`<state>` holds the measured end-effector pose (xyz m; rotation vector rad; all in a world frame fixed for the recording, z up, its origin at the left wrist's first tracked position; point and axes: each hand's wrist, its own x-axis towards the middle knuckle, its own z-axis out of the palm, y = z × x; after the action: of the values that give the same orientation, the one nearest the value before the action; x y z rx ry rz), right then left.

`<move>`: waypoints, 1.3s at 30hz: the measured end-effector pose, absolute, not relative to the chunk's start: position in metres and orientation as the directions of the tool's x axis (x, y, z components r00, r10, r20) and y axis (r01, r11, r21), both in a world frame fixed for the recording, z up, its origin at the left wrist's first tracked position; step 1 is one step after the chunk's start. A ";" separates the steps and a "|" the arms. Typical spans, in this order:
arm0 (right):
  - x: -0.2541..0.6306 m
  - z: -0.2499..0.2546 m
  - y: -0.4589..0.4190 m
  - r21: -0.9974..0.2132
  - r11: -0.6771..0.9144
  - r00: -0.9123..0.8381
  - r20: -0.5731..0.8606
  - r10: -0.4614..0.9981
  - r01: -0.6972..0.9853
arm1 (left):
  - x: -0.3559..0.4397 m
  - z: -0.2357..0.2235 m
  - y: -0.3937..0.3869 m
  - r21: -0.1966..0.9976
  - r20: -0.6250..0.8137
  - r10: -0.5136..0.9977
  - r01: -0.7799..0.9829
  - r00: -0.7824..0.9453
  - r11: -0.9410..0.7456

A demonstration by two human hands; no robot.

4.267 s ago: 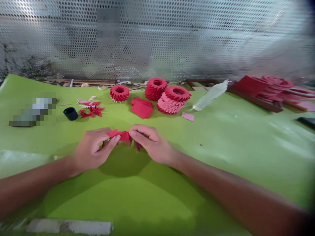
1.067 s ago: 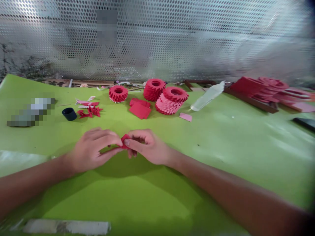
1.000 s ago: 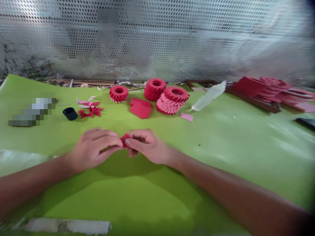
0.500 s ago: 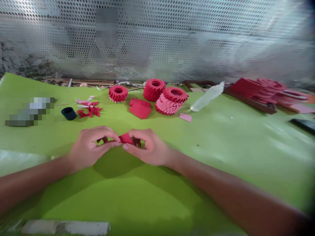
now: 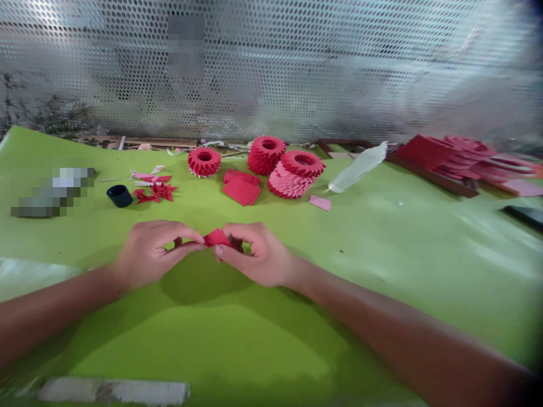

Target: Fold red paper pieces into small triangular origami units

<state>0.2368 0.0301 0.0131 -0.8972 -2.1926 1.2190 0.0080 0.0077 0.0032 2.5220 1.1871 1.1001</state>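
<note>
The left hand [image 5: 148, 254] and right hand [image 5: 258, 254] pinch a small folded red paper piece [image 5: 217, 238] between them, fingers [image 5: 186, 237] narrow on its two ends, over the middle of the lime-green table [image 5: 271, 339]. Beyond lie loose red paper squares [image 5: 241, 191], round red folded-paper rings [image 5: 204, 161], a black plastic cup [image 5: 119, 195], and small red paper stars [image 5: 155, 192].
</note>
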 end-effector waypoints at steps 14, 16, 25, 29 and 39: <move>0.236 0.009 0.032 -0.854 0.433 -0.674 0.142 0.725 0.286 | 0.009 0.005 0.009 0.134 0.651 0.517 0.586 0.555 -0.799; 0.236 0.009 0.032 -0.854 0.426 -0.670 0.130 0.731 0.299 | 0.010 0.006 0.010 0.129 0.660 0.513 0.590 0.549 -0.797; 0.236 0.010 0.032 -0.901 0.371 -0.692 0.121 0.712 0.224 | 0.011 0.003 0.009 0.127 0.677 0.510 0.598 0.532 -0.792; 0.238 0.009 0.033 -0.937 0.294 -0.703 0.082 0.707 0.186 | 0.009 0.003 0.008 0.119 0.670 0.510 0.600 0.540 -0.791; 0.236 0.005 0.034 -0.932 0.229 -0.560 0.035 0.828 0.280 | 0.007 0.005 0.011 0.031 0.705 0.439 0.594 0.557 -0.804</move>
<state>0.2355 0.0340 0.0049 -1.0147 -1.9672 1.3224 0.0069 0.0106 0.0046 2.9539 0.9939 1.2361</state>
